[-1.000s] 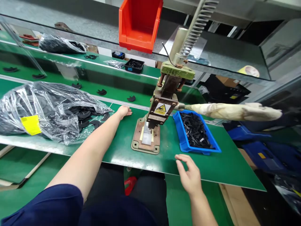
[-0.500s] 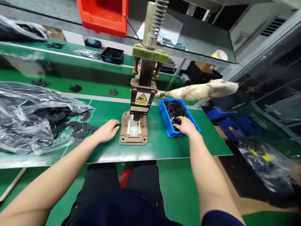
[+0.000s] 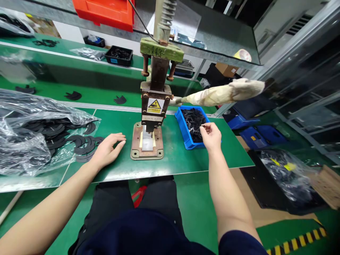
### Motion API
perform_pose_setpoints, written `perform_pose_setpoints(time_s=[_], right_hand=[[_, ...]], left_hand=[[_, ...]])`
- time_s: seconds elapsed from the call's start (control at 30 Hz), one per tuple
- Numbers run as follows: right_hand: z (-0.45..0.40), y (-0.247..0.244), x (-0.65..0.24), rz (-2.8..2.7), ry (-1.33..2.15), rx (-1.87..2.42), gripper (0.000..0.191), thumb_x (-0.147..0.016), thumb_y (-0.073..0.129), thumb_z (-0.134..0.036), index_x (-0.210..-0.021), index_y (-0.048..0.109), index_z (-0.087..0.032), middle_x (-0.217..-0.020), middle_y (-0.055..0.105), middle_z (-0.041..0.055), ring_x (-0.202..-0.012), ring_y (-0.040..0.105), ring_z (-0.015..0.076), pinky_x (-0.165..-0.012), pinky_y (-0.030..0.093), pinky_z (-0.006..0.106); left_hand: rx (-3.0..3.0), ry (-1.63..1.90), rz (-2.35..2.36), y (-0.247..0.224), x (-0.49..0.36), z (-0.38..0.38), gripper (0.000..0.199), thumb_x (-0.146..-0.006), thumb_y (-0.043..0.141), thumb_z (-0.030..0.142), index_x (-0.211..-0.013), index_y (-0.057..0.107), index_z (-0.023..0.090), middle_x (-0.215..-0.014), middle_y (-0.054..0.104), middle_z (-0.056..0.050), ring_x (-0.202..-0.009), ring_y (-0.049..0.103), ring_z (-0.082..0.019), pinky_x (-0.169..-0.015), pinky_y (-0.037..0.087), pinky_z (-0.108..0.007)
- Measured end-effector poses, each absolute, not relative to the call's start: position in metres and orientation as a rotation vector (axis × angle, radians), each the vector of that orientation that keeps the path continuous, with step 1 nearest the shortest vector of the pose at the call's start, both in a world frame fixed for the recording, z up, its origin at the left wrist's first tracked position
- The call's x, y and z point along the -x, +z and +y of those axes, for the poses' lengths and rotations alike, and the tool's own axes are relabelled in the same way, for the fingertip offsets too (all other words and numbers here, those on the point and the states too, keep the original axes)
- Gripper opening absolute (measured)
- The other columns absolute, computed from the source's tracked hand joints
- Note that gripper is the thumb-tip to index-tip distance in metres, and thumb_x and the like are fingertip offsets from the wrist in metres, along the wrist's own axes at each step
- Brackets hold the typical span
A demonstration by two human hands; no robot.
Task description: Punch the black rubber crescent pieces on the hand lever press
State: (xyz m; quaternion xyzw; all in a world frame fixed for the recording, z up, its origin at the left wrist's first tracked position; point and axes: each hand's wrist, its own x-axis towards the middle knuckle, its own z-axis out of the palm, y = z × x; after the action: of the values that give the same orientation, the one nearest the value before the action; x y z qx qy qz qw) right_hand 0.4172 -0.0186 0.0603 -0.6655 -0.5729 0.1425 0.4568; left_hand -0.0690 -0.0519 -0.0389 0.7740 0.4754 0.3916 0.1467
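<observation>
My left hand (image 3: pixel 109 150) rests on the green table just left of the press base (image 3: pixel 159 153), its fingers apart and nothing in them. Over the right edge of the blue bin (image 3: pixel 189 144), my right hand (image 3: pixel 210 136) has thumb and fingertips pinched together; what they hold, if anything, is too small to name. Small black strips (image 3: pixel 195 122) fill the bin. The hand press (image 3: pixel 155 90) stands between my hands, with a clear block (image 3: pixel 147 143) under its head. Flat black curved pieces (image 3: pixel 86 145) lie beside my left hand.
A plastic bag (image 3: pixel 32 141) of black curved pieces covers the table's left side. The press's wrapped lever (image 3: pixel 225 94) sticks out above the blue bin. Behind are loose black pieces (image 3: pixel 120 100), a black bin (image 3: pixel 118 63) and a red bin (image 3: pixel 106 12) on the shelf.
My right hand has lifted from among the black strips to the bin's right edge. My left hand has shifted slightly, its fingers still apart. The whole view has shifted a little.
</observation>
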Motion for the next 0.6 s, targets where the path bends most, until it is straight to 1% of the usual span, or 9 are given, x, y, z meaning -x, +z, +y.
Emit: perform_pose_setpoints(time_s=[0.1, 0.17, 0.2, 0.27, 0.33, 0.37, 0.43, 0.5, 0.6], right_hand=[[-0.049, 0.054, -0.374, -1.330, 0.575, 1.442, 0.035, -0.087, 0.069, -0.054, -0.104, 0.060, -0.024, -0.092, 0.069, 0.0012, -0.081, 0.066, 0.0145, -0.079, 0.060, 0.034], [-0.069, 0.046, -0.336, -1.305, 0.786, 1.338, 0.039, -0.086, 0.073, -0.057, -0.103, 0.062, -0.024, -0.087, 0.071, 0.0001, -0.075, 0.068, 0.0135, -0.072, 0.060, 0.031], [-0.077, 0.042, -0.317, -1.294, 0.899, 1.294, 0.040, -0.085, 0.074, -0.058, -0.103, 0.063, -0.024, -0.084, 0.072, 0.0001, -0.072, 0.068, 0.0134, -0.069, 0.060, 0.031], [-0.091, 0.033, -0.282, -1.273, 1.112, 1.221, 0.041, -0.085, 0.076, -0.059, -0.099, 0.065, -0.022, -0.077, 0.072, 0.0003, -0.064, 0.067, 0.0131, -0.061, 0.059, 0.030], [-0.100, 0.026, -0.254, -1.251, 1.281, 1.162, 0.041, -0.085, 0.076, -0.060, -0.093, 0.065, -0.021, -0.072, 0.071, 0.0001, -0.058, 0.064, 0.0124, -0.055, 0.057, 0.029], [-0.102, 0.023, -0.244, -1.241, 1.343, 1.138, 0.042, -0.085, 0.076, -0.061, -0.090, 0.065, -0.021, -0.069, 0.071, -0.0002, -0.056, 0.064, 0.0121, -0.054, 0.056, 0.028], [-0.105, 0.018, -0.230, -1.219, 1.423, 1.102, 0.043, -0.085, 0.077, -0.062, -0.086, 0.064, -0.021, -0.067, 0.070, -0.0007, -0.056, 0.064, 0.0114, -0.055, 0.056, 0.027], [-0.108, 0.014, -0.222, -1.201, 1.462, 1.082, 0.044, -0.085, 0.077, -0.063, -0.085, 0.064, -0.021, -0.068, 0.071, -0.0007, -0.057, 0.064, 0.0109, -0.056, 0.057, 0.026], [-0.112, 0.011, -0.219, -1.190, 1.486, 1.072, 0.044, -0.086, 0.076, -0.064, -0.085, 0.065, -0.021, -0.070, 0.073, -0.0001, -0.058, 0.064, 0.0103, -0.058, 0.057, 0.026]], left_hand=[[-2.176, 1.368, 1.272, -0.011, 0.045, -0.068, 0.015, -0.104, 0.063, 0.031, -0.098, 0.072, 0.022, -0.104, 0.077, -0.007, -0.108, 0.075, -0.023, -0.103, 0.059, -0.043], [-2.195, 1.389, 1.124, 0.009, 0.024, -0.081, 0.010, -0.102, 0.065, 0.028, -0.099, 0.073, 0.022, -0.104, 0.077, -0.007, -0.104, 0.074, -0.021, -0.098, 0.060, -0.040], [-2.201, 1.399, 1.055, 0.018, 0.013, -0.087, 0.008, -0.101, 0.068, 0.027, -0.107, 0.073, 0.023, -0.108, 0.076, -0.008, -0.104, 0.074, -0.021, -0.096, 0.061, -0.039], [-2.230, 1.393, 0.933, 0.030, -0.007, -0.095, 0.031, -0.098, 0.074, 0.027, -0.129, 0.069, 0.024, -0.119, 0.075, -0.010, -0.109, 0.073, -0.022, -0.096, 0.062, -0.039], [-2.257, 1.346, 0.827, 0.034, -0.019, -0.099, 0.043, -0.098, 0.073, 0.026, -0.141, 0.064, 0.025, -0.127, 0.074, -0.012, -0.115, 0.073, -0.023, -0.097, 0.062, -0.039], [-2.259, 1.323, 0.797, 0.034, -0.022, -0.100, 0.043, -0.099, 0.072, 0.025, -0.142, 0.064, 0.026, -0.126, 0.075, -0.012, -0.115, 0.073, -0.023, -0.097, 0.062, -0.039], [-2.243, 1.306, 0.804, 0.032, -0.023, -0.101, 0.036, -0.101, 0.070, 0.024, -0.137, 0.067, 0.025, -0.119, 0.077, -0.010, -0.107, 0.075, -0.021, -0.093, 0.062, -0.037], [-2.219, 1.299, 0.856, 0.028, -0.019, -0.104, 0.029, -0.101, 0.071, 0.024, -0.129, 0.071, 0.024, -0.111, 0.079, -0.009, -0.099, 0.076, -0.019, -0.089, 0.062, -0.034], [-2.181, 1.284, 0.907, 0.024, -0.013, -0.110, 0.024, -0.100, 0.071, 0.024, -0.124, 0.073, 0.023, -0.108, 0.080, -0.007, -0.095, 0.076, -0.018, -0.086, 0.061, -0.032]])
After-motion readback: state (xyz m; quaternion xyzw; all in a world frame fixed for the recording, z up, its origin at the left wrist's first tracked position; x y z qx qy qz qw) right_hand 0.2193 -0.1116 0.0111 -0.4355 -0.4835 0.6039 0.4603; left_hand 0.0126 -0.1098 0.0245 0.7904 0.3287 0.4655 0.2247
